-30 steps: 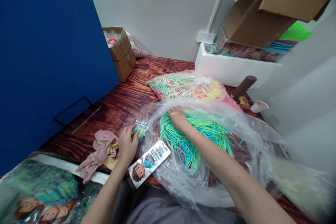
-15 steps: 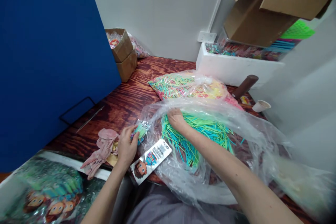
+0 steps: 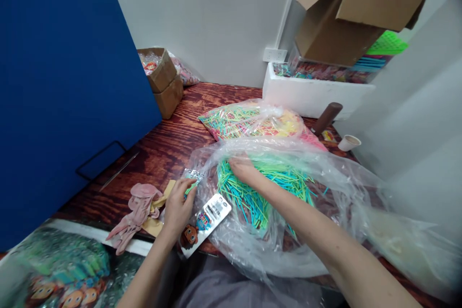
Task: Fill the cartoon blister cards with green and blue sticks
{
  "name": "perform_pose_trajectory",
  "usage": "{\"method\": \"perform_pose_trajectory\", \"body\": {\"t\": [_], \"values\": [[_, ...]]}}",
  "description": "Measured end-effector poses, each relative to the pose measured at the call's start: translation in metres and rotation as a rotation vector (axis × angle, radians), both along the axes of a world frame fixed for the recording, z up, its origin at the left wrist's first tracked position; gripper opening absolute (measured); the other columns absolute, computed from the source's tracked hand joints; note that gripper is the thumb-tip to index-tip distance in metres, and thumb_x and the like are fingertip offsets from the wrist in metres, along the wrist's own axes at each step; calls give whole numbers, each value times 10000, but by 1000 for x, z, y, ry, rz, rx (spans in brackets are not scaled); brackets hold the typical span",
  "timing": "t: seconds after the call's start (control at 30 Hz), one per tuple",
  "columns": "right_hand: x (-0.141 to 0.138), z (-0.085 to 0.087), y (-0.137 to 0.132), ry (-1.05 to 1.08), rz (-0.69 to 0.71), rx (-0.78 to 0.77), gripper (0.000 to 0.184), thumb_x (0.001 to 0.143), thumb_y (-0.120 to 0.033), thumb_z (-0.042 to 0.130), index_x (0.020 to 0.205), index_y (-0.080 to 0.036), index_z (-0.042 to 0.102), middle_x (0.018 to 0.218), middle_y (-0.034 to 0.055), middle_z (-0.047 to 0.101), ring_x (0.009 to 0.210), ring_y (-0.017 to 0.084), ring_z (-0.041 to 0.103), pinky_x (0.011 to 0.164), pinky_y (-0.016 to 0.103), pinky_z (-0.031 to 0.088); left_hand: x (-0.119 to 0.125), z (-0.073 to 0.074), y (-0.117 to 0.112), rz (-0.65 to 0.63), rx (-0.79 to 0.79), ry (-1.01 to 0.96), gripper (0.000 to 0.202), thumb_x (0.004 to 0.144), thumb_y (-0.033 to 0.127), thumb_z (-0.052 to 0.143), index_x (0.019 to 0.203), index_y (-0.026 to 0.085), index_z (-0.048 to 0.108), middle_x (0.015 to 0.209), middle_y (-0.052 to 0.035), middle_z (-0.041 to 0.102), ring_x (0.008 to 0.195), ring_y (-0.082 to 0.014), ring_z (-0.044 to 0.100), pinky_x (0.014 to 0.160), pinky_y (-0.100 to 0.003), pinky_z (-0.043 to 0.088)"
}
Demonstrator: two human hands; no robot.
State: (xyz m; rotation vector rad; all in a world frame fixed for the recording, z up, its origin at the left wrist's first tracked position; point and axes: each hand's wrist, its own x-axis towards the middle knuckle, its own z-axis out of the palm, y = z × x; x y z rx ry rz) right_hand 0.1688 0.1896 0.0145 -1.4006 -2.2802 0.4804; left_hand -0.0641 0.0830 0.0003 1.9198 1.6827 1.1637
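My left hand [image 3: 179,202] rests on the table with its fingers curled over a small clear and silver packet [image 3: 195,174] holding green pieces. Most of the packet is hidden under the fingers. Beside that hand, tilted, lies a silver pouch [image 3: 207,224] with a cartoon figure printed on it. My right hand [image 3: 241,166] reaches into a large open clear plastic bag [image 3: 299,264], at the far left end of a heap of thin green and blue sticks [image 3: 260,202]. Plastic film and sticks hide its fingertips, so I cannot tell what it grips.
A pair of pink gloves [image 3: 139,211] lies left of my left hand. Behind the open bag sits a second bag of multicoloured sticks [image 3: 238,120]. Further back are a white foam box [image 3: 303,94], cardboard boxes [image 3: 169,96], a brown cylinder [image 3: 327,118] and a paper cup [image 3: 349,143].
My left hand now covers more of the small packet. My right hand stays among the sticks, its fingers further under the plastic. The whole view has shifted slightly.
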Motion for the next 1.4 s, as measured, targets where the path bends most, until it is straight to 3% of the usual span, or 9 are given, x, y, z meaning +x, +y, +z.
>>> {"method": "perform_pose_trajectory", "body": {"t": [0.17,0.27,0.53,0.7,0.87,0.97,1.13,1.27,1.4], "values": [[35,8,-28,-317,-27,57,194,875,-51,478,951,-136,635,997,170,698,971,275,610,920,399,406,0,-3,-3,-38,-43,-2,244,919,358,482,1023,220,656,1044,-67,657,1000,-243,618,890,-376,474],[51,13,-45,-422,-41,96,224,918,-78,439,1041,-141,616,1017,160,689,973,266,607,904,379,413,7,-5,0,-44,-48,-15,247,918,373,490,1026,227,657,1073,-73,657,1029,-253,614,908,-395,474],[68,19,-71,-495,-70,134,179,930,-89,452,988,-163,604,914,95,690,859,228,620,772,315,402,40,9,-4,-121,-55,-69,236,928,368,501,1013,230,672,1060,-73,667,1023,-244,616,900,-377,474],[70,13,-85,-249,-128,-69,135,943,-159,477,849,-201,565,784,23,665,720,175,603,625,257,339,74,29,7,-273,-37,-60,235,947,314,480,1039,230,679,1043,-74,670,999,-226,627,867,-347,484],[67,3,-96,313,-114,-410,221,907,-185,487,694,-219,438,585,-55,557,550,126,544,561,220,386,126,51,62,-459,-4,84,393,984,350,405,1329,224,546,1151,-95,642,987,-206,638,883,-336,490],[64,-5,-106,613,-164,-569,251,882,-294,533,675,-226,408,550,-73,545,474,112,513,501,215,405,151,47,109,-533,-32,297,498,976,384,420,1437,196,442,1393,-152,512,1262,-266,514,1040,-397,414],[63,-28,-133,856,-294,-503,247,863,-439,557,759,-226,488,636,-40,603,582,147,580,592,264,464,166,20,161,-560,-61,327,432,926,295,508,1342,182,545,1395,-141,540,1278,-273,510,1103,-432,363],[70,-38,-153,908,-360,-417,246,893,-450,540,800,-224,509,704,-12,629,686,170,597,711,302,464,159,13,157,-561,-58,299,448,907,276,538,1342,172,543,1414,-139,535,1311,-263,489,1129,-411,342],[69,-27,-158,981,-399,-395,270,891,-466,554,795,-218,511,723,-7,626,648,153,563,700,298,449,141,20,121,-539,-52,235,436,929,307,509,1340,165,542,1414,-141,537,1305,-264,502,1107,-412,381]]}}
